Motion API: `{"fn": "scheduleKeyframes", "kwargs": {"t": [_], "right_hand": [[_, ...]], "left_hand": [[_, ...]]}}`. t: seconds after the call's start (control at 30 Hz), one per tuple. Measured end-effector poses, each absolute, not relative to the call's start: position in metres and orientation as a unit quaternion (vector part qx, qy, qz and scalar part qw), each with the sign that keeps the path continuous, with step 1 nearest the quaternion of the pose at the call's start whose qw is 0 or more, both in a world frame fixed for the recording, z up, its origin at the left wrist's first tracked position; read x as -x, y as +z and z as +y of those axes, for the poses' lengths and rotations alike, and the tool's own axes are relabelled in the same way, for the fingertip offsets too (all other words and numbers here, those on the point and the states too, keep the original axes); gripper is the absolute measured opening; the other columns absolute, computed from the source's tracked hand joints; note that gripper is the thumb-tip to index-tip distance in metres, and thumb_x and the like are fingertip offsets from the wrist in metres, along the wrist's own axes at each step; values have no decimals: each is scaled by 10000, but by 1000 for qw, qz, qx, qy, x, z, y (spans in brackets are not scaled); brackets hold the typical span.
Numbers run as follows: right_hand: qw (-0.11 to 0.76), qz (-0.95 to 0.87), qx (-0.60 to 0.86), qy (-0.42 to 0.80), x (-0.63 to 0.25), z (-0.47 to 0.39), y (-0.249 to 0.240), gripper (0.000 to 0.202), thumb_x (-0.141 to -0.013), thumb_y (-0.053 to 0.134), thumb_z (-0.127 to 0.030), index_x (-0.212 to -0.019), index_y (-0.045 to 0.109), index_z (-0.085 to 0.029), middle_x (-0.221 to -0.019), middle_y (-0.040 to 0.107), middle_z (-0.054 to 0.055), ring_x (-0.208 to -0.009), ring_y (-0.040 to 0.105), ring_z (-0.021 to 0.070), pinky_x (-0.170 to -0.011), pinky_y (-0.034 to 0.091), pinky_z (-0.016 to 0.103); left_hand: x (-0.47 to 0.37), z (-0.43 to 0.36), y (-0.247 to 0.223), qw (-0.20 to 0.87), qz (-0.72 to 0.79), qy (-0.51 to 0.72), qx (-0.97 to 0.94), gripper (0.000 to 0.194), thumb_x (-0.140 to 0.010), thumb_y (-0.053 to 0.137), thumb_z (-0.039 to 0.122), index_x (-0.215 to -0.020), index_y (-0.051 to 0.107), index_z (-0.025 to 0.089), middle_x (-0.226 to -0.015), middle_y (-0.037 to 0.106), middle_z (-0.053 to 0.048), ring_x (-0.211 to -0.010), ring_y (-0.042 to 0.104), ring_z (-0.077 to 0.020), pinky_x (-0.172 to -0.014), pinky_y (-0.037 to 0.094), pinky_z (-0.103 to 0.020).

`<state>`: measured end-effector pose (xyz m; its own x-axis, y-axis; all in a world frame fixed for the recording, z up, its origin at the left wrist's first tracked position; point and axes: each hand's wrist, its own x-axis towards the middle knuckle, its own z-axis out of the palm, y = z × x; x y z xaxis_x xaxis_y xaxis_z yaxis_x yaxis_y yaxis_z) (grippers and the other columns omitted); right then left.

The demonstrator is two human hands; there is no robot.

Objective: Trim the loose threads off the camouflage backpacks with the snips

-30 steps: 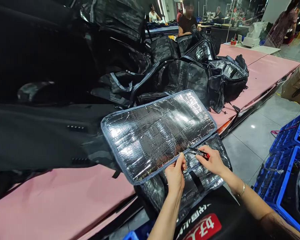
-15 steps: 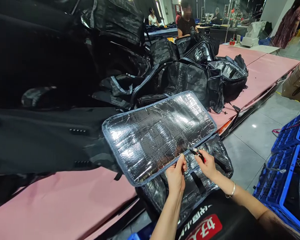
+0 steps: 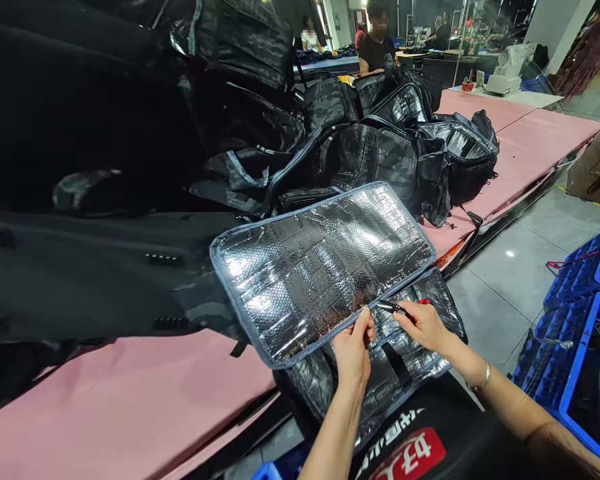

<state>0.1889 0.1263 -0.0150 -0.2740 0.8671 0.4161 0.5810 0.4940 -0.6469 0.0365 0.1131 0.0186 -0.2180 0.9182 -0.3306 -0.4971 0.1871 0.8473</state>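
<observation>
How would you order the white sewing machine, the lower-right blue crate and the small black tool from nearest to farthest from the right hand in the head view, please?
1. Small black tool: held in the right hand.
2. Blue crate: at the lower right.
3. White sewing machine: far off, upper right.

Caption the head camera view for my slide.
Left hand pinches a foil-lined bag flap by its bound edge; right hand holds thread snips close to that edge.
</observation>
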Motion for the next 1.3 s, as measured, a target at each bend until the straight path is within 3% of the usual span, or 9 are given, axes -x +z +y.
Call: {"fn": "scheduleKeyframes", "kwargs": {"t": [0.27, 0.47, 0.67, 0.83, 0.93, 1.03, 1.1, 1.2, 1.3], "right_hand": [[337, -818, 450, 120, -192, 133, -8, 322, -935, 374, -374, -930, 615, -161, -684, 661, 39, -619, 622, 143, -567, 406, 232], [360, -817, 440, 95, -190, 134, -14, 295, -930, 399, -358, -901, 619, -164, -703, 669, 43, -638, 629, 144, -571, 414, 233], [421, -781, 436, 149, -193, 132, -11, 304, -936, 361, -356, -939, 594, -161, -667, 618, 31, -596, 585, 147, -554, 441, 251], [474, -762, 414, 150, -201, 145, 1, 346, -949, 300, -371, -1168, 508, -204, -1046, 601, 103, -986, 571, 200, -836, 482, 347], [460, -780, 408, 114, -201, 159, 0, 362, -884, 476, -376, -1211, 481, -220, -1091, 585, 101, -1035, 556, 215, -869, 488, 366], [448, -797, 399, 67, -195, 172, -6, 314, -821, 539, -179, -1129, 554, -237, -1039, 613, 68, -1005, 579, 192, -829, 508, 324], [466, -796, 385, 33, -190, 178, -10, 352, -779, 459, -42, -1024, 613, -243, -970, 640, 41, -957, 602, 161, -778, 512, 278], [475, -799, 370, 1, -186, 184, -10, 392, -723, 408, 18, -907, 651, -229, -900, 666, 27, -876, 621, 132, -688, 499, 223], [448, -813, 372, 8, -185, 187, -2, 398, -695, 388, 30, -865, 655, -213, -897, 675, 29, -857, 619, 123, -664, 481, 205]], "left_hand": [[-36, 113, 17, 587, 496, 600, -222, 340, -604, 746, 361, -550, 510, 123, -530, 455, 37, -465, 353, -44, -426, 269, -181], [-36, 112, 19, 589, 495, 601, -217, 350, -594, 753, 362, -537, 503, 124, -530, 460, 37, -468, 357, -43, -429, 271, -179], [-33, 111, 22, 605, 497, 584, -214, 331, -597, 749, 391, -611, 564, 116, -562, 499, 24, -466, 377, -49, -429, 280, -188], [-29, 105, 24, 626, 499, 550, -239, 413, -667, 679, 474, -817, 658, 91, -603, 557, -5, -463, 406, -55, -439, 309, -191], [-25, 96, 19, 608, 515, 520, -308, 417, -705, 632, 507, -844, 660, 115, -647, 603, -25, -468, 462, -79, -443, 357, -206], [-19, 90, 13, 432, 548, 519, -493, 291, -794, 567, 414, -900, 660, 159, -755, 664, -60, -590, 576, -143, -541, 459, -256], [-14, 91, 13, 201, 519, 520, -648, 174, -819, 559, 259, -948, 656, 193, -826, 684, -57, -724, 611, -158, -675, 482, -274], [-5, 100, 21, -107, 473, 453, -748, 239, -783, 600, 132, -1001, 640, 219, -874, 688, -37, -832, 594, -161, -796, 428, -303], [4, 114, 32, -209, 509, 364, -751, 228, -789, 603, 158, -1004, 637, 224, -912, 684, -42, -867, 574, -187, -798, 377, -335]]}}
